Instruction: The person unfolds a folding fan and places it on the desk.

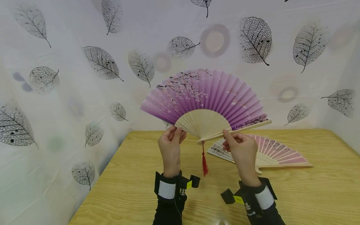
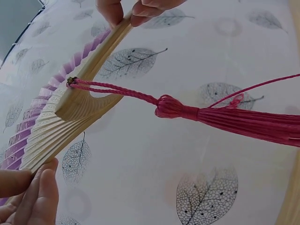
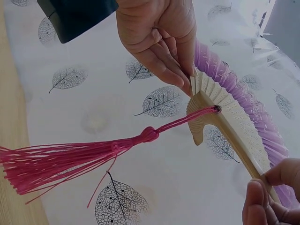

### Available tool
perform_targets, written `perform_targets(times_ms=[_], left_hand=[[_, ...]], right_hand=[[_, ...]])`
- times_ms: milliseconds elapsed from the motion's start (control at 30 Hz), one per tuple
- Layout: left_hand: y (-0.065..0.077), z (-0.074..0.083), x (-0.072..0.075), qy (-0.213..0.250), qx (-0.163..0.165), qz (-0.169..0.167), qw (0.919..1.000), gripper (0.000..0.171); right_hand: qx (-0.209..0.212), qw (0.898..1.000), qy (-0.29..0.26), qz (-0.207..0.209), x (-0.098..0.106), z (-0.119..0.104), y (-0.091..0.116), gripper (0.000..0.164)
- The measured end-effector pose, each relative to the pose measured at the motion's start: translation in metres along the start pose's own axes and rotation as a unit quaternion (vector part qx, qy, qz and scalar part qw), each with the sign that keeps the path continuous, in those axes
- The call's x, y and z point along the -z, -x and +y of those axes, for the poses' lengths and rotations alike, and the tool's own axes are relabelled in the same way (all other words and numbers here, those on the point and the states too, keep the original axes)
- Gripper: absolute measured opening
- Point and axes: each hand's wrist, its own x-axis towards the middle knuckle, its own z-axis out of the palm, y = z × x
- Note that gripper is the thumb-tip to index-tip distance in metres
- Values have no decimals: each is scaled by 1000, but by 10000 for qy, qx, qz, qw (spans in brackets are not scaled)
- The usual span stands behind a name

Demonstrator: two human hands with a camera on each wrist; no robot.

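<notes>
A purple folding fan [image 1: 213, 90] with a blossom print and pale ribs is spread wide, held up above the table. My left hand [image 1: 171, 147] pinches its left edge between thumb and fingers. On the other side, my right hand [image 1: 243, 153] pinches the right guard stick near the ribs. From the pivot hangs a red tassel [image 1: 204, 164], which stretches across the left wrist view and the right wrist view. Behind my right hand, a pink folding fan [image 1: 292, 153] lies spread on the table, partly hidden by that hand.
The wooden table [image 1: 126, 187] runs back to a pale curtain [image 1: 84, 18] printed with dark leaves. The curtain also lines the left side. A black wrist mount [image 1: 168, 187] sits on each forearm.
</notes>
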Motion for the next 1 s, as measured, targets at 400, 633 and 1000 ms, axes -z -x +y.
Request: perform_targets(times_ms=[400, 633, 1000], left_hand=[[0, 0, 0, 192, -17, 47, 9998, 24], [0, -2, -1, 503, 70, 49, 9987, 22], [1, -2, -3, 653, 198, 158, 9975, 21]], right_hand=[[-13, 9998, -168, 65, -3, 1, 0, 38], [16, 9994, -315, 169, -3, 1, 0, 37], [-21, 9987, -470, 196, -3, 1, -1, 37]])
